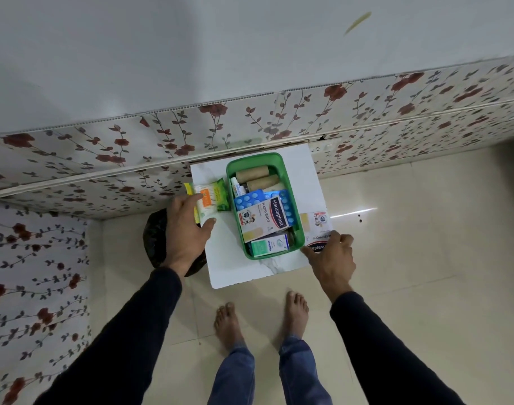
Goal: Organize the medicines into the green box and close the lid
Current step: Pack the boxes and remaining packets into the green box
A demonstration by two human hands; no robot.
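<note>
The green box [297, 226] stands open near the middle of a small white tabletop [229, 267], its far end close to the tabletop's far edge. Inside, two brown rolls [254, 174] lie at the far end, with a white tube [237, 187] just beside them on the left. Blue blister strips [249, 197] lie across the middle, partly under a Hansaplast carton [264, 220] that rests tilted on top. A small teal carton [268, 244] sits at the near end.

On the tabletop's left edge lie a white packet [204, 204] with an orange patch and, touching it on the side towards the box, a green sachet [222, 194]. The left hand [185, 229] lies over the packet, fingers spread and thumb against its near end; whether it truly grips it cannot be told. At the right edge, beside the box, lies a second Hansaplast carton [318, 229]. The right hand [333, 260] rests on that carton's near end, fingers loosely spread, thumb pointing towards the box's near right corner; a firm hold cannot be told here either.

A black bag [156, 241] sits on the floor left of the tabletop, partly behind the left wrist.
</note>
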